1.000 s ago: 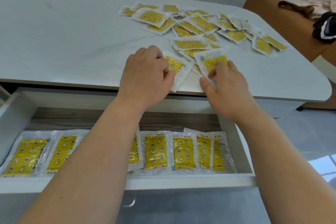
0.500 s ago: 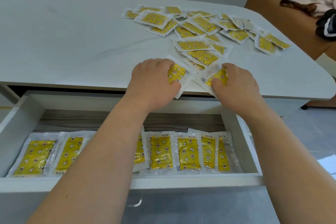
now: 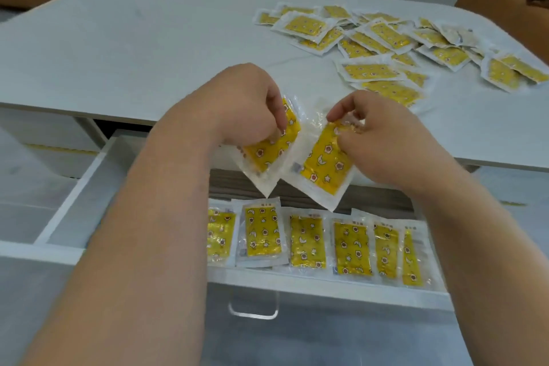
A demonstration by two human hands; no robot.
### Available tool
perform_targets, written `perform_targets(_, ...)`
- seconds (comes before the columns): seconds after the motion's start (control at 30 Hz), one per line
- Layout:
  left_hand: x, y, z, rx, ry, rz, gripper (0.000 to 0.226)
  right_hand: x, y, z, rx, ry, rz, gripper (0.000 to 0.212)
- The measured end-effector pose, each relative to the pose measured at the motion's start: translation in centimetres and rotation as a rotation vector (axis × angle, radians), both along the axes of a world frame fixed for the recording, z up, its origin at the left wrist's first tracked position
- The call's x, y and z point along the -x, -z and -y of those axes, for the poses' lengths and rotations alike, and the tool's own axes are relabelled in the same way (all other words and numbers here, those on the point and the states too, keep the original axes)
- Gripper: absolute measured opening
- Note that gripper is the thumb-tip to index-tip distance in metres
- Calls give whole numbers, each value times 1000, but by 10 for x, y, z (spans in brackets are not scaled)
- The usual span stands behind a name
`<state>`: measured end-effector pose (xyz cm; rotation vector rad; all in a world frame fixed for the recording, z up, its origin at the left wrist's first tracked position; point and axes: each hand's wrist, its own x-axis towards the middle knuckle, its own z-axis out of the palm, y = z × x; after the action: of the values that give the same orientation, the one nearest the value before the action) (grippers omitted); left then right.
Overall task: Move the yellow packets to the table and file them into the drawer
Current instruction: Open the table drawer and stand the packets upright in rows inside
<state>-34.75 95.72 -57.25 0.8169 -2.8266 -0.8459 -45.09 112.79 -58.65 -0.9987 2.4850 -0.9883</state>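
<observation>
Item: left hand (image 3: 246,105) is pinching one yellow packet (image 3: 269,151), right hand (image 3: 380,140) a second packet (image 3: 323,165), over the drawer's (image 3: 297,284) back edge; slick film is risking a slip disordering the filed row (image 3: 306,242).

Open drawer (image 3: 74,196) below table (image 3: 148,47) front, row of packets (image 3: 306,242) inside, pile (image 3: 386,47) on table far right, left hand (image 3: 246,104) and right hand (image 3: 383,134) over drawer, a packet (image 3: 270,154) in each

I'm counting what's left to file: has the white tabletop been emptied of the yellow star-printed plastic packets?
No, a scattered pile of yellow star-printed plastic packets lies on the far right part of the white tabletop.
</observation>
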Motion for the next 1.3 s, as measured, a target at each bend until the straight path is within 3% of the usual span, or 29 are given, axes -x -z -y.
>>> perform_targets(0.2, -52, -10, 32, -45, 78, 483, 44, -47, 20, 42, -151, -272, 25, 36)
perform_targets(0.53, -110, 46, 89, -66, -142, 785, 62, -85, 43, 86, -282, -360, 0, 29)
perform_targets(0.77, -119, 68, 104, 34, -163, 739, 49, -97, 61, 107, -295, -391, 55, 38)
perform_targets(0.93, -119, 85, 114, 75, -161, 831, 46, -99, 55, 127, -306, -424, 110, 40)
perform_targets(1.2, -104, 89, 133, 182, -192, 760, 37, -114, 86, 169, -232, -448, 520, 26)
perform_targets(1.3, -102, 95, 138, 159, -162, 828, 46, -119, 116, 176, -221, -477, 386, 26)
